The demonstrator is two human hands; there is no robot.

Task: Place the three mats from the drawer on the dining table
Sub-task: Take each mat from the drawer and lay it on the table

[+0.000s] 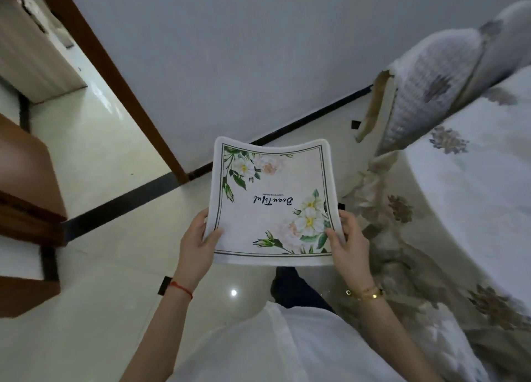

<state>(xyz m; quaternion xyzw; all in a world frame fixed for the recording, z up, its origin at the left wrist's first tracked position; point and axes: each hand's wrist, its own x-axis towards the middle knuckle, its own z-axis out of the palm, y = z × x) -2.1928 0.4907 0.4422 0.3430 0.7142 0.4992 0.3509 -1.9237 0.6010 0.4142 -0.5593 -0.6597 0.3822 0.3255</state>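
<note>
A white mat (273, 200) printed with green-leafed flowers, a thin dark border and the word "Beautiful" is held flat in the air over the floor, its far edge curling up. My left hand (198, 238) grips its near left corner, thumb on top. My right hand (346, 241) grips its near right corner the same way. Whether more mats lie stacked under it I cannot tell. The dining table (474, 186), covered by a floral cloth that hangs to the floor, stands to the right of the mat.
A chair back (431, 94) in a padded floral cover leans at the table's far side. Brown wooden furniture (26, 186) stands at the left. A wooden door frame (115, 80) and a grey wall are ahead. The floor is glossy pale tile.
</note>
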